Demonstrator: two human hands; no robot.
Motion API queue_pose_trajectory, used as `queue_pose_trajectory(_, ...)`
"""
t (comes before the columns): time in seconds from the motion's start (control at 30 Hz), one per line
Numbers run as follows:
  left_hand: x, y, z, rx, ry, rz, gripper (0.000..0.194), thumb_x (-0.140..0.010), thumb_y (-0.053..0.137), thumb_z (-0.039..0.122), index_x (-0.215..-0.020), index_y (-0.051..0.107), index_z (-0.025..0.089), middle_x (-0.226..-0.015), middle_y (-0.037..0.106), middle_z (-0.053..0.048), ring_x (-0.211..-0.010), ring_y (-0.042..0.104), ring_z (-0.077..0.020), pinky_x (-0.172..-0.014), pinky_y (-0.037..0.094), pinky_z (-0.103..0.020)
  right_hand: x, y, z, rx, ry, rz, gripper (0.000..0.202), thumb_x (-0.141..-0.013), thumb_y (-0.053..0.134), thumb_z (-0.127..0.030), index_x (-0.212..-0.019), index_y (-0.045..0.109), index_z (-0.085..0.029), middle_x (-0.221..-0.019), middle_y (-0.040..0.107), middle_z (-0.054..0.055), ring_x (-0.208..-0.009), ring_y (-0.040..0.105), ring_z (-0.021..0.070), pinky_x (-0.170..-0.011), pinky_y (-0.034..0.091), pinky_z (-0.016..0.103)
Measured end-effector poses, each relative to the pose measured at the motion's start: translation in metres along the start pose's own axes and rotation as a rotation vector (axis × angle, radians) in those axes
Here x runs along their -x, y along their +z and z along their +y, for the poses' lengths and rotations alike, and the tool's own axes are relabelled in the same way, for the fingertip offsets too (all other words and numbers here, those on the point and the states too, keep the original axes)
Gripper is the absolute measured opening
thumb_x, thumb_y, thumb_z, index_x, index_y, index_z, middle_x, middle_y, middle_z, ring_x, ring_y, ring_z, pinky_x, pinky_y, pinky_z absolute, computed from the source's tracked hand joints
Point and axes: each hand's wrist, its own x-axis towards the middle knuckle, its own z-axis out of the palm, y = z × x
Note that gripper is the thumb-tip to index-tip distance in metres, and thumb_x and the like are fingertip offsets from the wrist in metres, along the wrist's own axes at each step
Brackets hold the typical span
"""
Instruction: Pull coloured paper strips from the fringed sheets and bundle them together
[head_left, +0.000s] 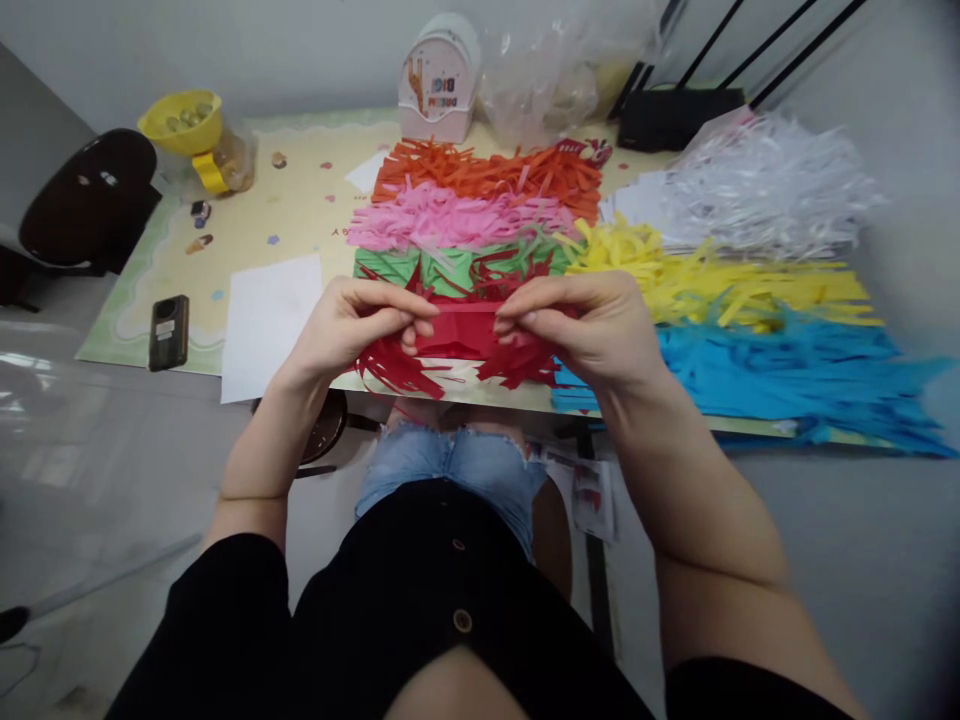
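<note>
My left hand (375, 318) and my right hand (562, 315) are both pinched closed above the table's front edge. A thin, pale, see-through strip (465, 308) seems to stretch between their fingertips. Right below it lies red fringed paper (454, 335), its cut strands spreading to both sides. Behind the red are green fringed paper (386, 264), pink fringed paper (465, 218) and orange fringed paper (487, 175), in rows. Yellow fringed paper (750, 285) and blue fringed paper (750, 370) lie to the right.
White fringed paper (772, 190) is at the back right, near a black box (675, 118). A white sheet (266, 320) and a phone (169, 332) lie on the left. Farther back stand a yellow bowl (180, 122), a pink-white holder (439, 85) and clear plastic bags (544, 85).
</note>
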Motion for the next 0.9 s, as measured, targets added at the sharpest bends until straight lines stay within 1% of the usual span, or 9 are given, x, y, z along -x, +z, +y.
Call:
queue_pose_trajectory(0.23, 0.011, 0.01, -0.017, -0.02, 0.039, 0.126, 0.012, -0.082, 0.071, 0.02, -0.084, 0.082, 0.016, -0.076, 0.079, -0.004, -0.063, 0.071, -0.0114, -0.066, 0.061, -0.022, 0.005, 0.01, 0.005, 0.038, -0.013, 0.103, 0.006, -0.08, 0.076, -0.023, -0.076, 0.08, -0.02, -0.07, 0.077, 0.002, -0.058, 0.071, 0.0131, -0.057, 0.063, 0.024)
queue_pose_trajectory(0.27, 0.013, 0.009, -0.015, -0.059, 0.042, 0.098, 0.013, -0.083, 0.069, 0.02, -0.085, 0.081, 0.016, -0.078, 0.079, -0.005, -0.067, 0.073, -0.0123, -0.069, 0.061, -0.023, 0.007, 0.009, 0.004, 0.094, -0.054, 0.098, 0.008, -0.081, 0.072, -0.02, -0.076, 0.079, -0.02, -0.071, 0.077, 0.001, -0.059, 0.072, 0.0131, -0.058, 0.062, 0.024)
queue_pose_trajectory(0.4, 0.015, 0.002, 0.004, -0.359, 0.027, -0.199, 0.011, -0.086, 0.068, 0.021, -0.086, 0.077, 0.015, -0.098, 0.082, -0.009, -0.093, 0.077, -0.0193, -0.086, 0.061, -0.029, 0.01, 0.003, -0.002, 0.429, -0.333, -0.045, 0.02, -0.082, 0.063, -0.012, -0.078, 0.08, -0.023, -0.079, 0.08, 0.001, -0.069, 0.074, 0.0138, -0.069, 0.061, 0.025)
queue_pose_trajectory(0.5, 0.008, 0.005, 0.015, -0.52, 0.093, -0.187, 0.016, -0.091, 0.069, 0.028, -0.098, 0.076, 0.015, -0.112, 0.081, -0.01, -0.107, 0.075, -0.0217, -0.095, 0.057, -0.032, 0.008, 0.002, -0.009, 0.587, -0.507, -0.172, 0.024, -0.086, 0.06, -0.01, -0.082, 0.079, -0.025, -0.082, 0.08, 0.0, -0.074, 0.075, 0.0142, -0.073, 0.06, 0.027)
queue_pose_trajectory(0.57, 0.004, 0.009, 0.015, -0.547, 0.098, -0.222, 0.021, -0.094, 0.069, 0.031, -0.105, 0.077, 0.016, -0.108, 0.081, -0.008, -0.101, 0.075, -0.0198, -0.091, 0.057, -0.029, 0.008, 0.002, -0.013, 0.646, -0.567, -0.234, 0.025, -0.089, 0.059, -0.011, -0.085, 0.079, -0.026, -0.082, 0.08, -0.001, -0.076, 0.075, 0.0143, -0.074, 0.06, 0.027)
queue_pose_trajectory(0.63, 0.002, 0.012, 0.011, -0.566, 0.089, -0.296, 0.021, -0.096, 0.067, 0.032, -0.101, 0.078, 0.015, -0.095, 0.081, -0.006, -0.085, 0.075, -0.0165, -0.08, 0.056, -0.025, 0.01, 0.002, -0.016, 0.691, -0.6, -0.268, 0.024, -0.091, 0.059, -0.012, -0.087, 0.079, -0.026, -0.084, 0.08, -0.001, -0.078, 0.075, 0.0149, -0.077, 0.06, 0.028)
queue_pose_trajectory(0.73, 0.006, 0.009, 0.0, -0.721, 0.17, -0.258, 0.025, -0.1, 0.062, 0.033, -0.093, 0.078, 0.015, -0.083, 0.079, -0.005, -0.073, 0.071, -0.0147, -0.07, 0.052, -0.025, 0.013, -0.003, -0.021, 0.732, -0.532, -0.344, 0.021, -0.094, 0.06, -0.017, -0.094, 0.08, -0.026, -0.091, 0.081, 0.001, -0.084, 0.076, 0.0158, -0.08, 0.06, 0.028)
queue_pose_trajectory(0.8, 0.011, 0.005, -0.008, -0.928, 0.321, -0.18, 0.026, -0.103, 0.057, 0.031, -0.094, 0.077, 0.016, -0.084, 0.079, -0.005, -0.075, 0.07, -0.0153, -0.076, 0.052, -0.029, 0.011, -0.006, -0.023, 0.696, -0.371, -0.409, 0.021, -0.094, 0.065, -0.025, -0.108, 0.08, -0.027, -0.103, 0.082, 0.001, -0.093, 0.077, 0.0174, -0.084, 0.06, 0.029)
queue_pose_trajectory(0.9, 0.022, 0.001, -0.022, -1.215, 0.587, -0.084, 0.026, -0.106, 0.052, 0.026, -0.098, 0.076, 0.021, -0.085, 0.079, -0.004, -0.081, 0.069, -0.0155, -0.091, 0.052, -0.037, 0.001, -0.005, -0.017, 0.52, -0.045, -0.427, 0.035, -0.094, 0.069, -0.046, -0.122, 0.078, -0.026, -0.117, 0.081, 0.004, -0.104, 0.076, 0.0218, -0.091, 0.059, 0.032)
